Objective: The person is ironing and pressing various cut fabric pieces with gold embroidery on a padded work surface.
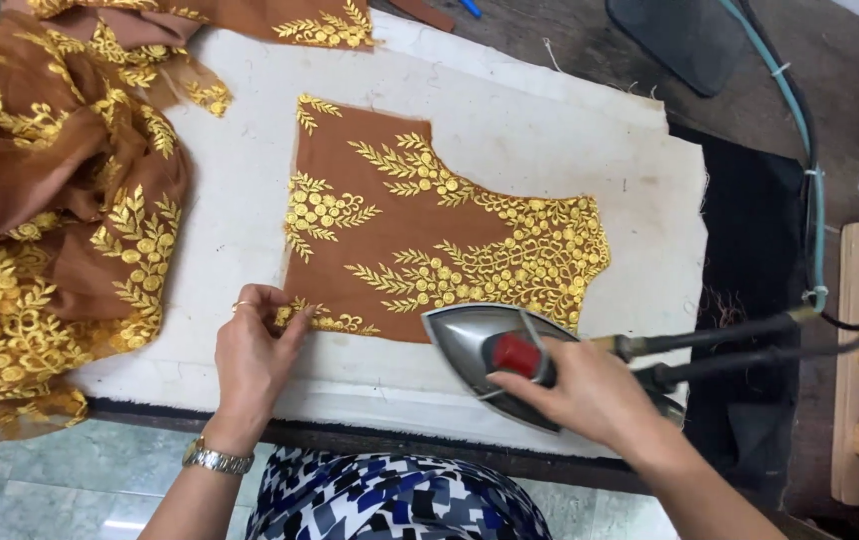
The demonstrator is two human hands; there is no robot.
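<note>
Fingers [272, 302] of left hand [250, 355] pinched together on near edge of brown embroidered panel [420, 225]. Right hand [585, 390] clamped around red-handled iron [495, 345], pressing panel's near right corner. Panel flat on white pad [550, 120]; bunched matching fabric [50, 200] left of panel.

Bright, even, diffuse light from above. Soft, short shadows under hands. Mild sheen on iron [480, 345] soleplate. Focus sharp at centre; slight softness and wide-angle stretch toward edges. No motion blur.
</note>
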